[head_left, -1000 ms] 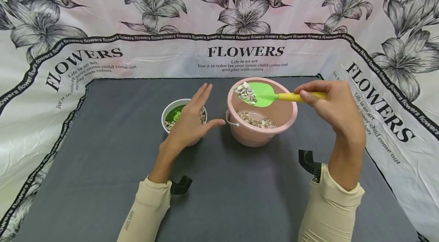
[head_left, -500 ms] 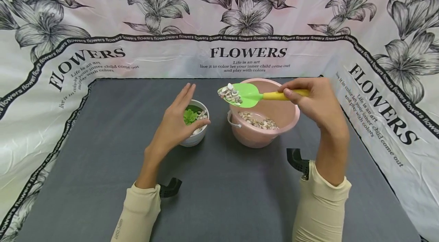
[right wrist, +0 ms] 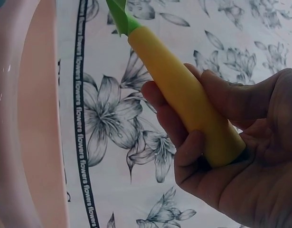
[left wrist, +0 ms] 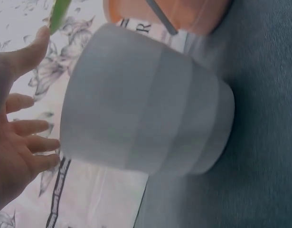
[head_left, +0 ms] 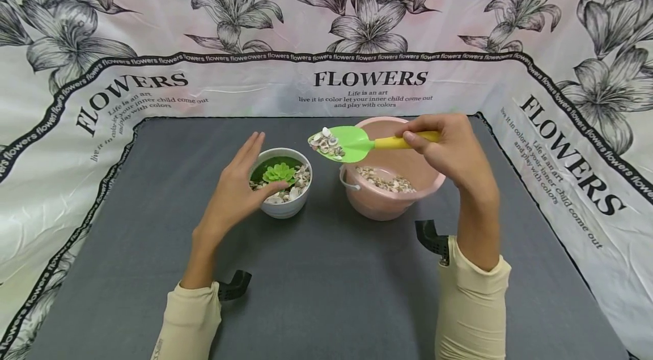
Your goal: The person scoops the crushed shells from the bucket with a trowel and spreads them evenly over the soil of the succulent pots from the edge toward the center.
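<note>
My right hand grips the yellow handle of a toy-like hand trowel, its fingers wrapped round it in the right wrist view. Small shells or pebbles lie heaped on the green blade, which is held level between bucket and pot. A pink bucket below the trowel holds more of them. To its left stands a white pot with a green succulent and pale shells around it. My left hand is beside the pot's left rim, fingers straight and thumb spread, holding nothing.
A dark grey cloth covers the table. White floral-printed sheeting rises behind it and along both sides. The bucket's white handle hangs at its left side, facing the pot.
The loaded trowel in my right hand has moved left from over the bucket toward the pot. My left hand has drawn back left, uncovering the pot and its succulent.
</note>
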{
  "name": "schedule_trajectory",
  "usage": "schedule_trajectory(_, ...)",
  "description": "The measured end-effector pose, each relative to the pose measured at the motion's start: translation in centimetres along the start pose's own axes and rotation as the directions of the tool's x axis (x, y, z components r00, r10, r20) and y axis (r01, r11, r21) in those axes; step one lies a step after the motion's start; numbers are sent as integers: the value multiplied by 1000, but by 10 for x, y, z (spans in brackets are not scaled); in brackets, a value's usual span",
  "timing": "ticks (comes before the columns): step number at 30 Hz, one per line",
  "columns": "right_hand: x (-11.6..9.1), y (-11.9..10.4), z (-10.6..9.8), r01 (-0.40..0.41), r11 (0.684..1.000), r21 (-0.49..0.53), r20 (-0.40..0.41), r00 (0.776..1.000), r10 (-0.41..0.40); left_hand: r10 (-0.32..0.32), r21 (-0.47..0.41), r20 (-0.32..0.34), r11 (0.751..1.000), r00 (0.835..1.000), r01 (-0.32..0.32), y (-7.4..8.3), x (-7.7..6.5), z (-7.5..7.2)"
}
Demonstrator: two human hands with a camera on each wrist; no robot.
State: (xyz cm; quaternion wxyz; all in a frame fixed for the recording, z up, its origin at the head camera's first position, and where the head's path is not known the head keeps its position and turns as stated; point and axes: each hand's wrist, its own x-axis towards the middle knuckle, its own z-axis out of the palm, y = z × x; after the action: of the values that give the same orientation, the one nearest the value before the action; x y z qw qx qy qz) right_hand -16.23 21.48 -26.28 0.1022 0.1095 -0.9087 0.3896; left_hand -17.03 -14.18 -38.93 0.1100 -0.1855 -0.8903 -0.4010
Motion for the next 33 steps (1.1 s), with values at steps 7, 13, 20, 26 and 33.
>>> schedule_trajectory(7,4,-9,12,-25,999,23,38,999,24,-22,18,1,1000,1000,22,-18,-9,-10)
schedule_trajectory(13,9,-15,23,-26,999,28,67,997,24,-70,19,51,997,996,70,-26,-16,-15)
schedule_trajectory(20,15,-21,36,-8,998,67,101,995,2,-123,11,108,992,986,123,-33,-20,-11)
schedule_trajectory(26,22,-25,47,6,997,76,144,989,-17,-164,-39,169,984,972,173,-41,-20,-4)
schedule_trajectory(33,29,-29,61,24,998,66,231,972,-39,-199,-83,214,972,956,220,-52,-20,5)
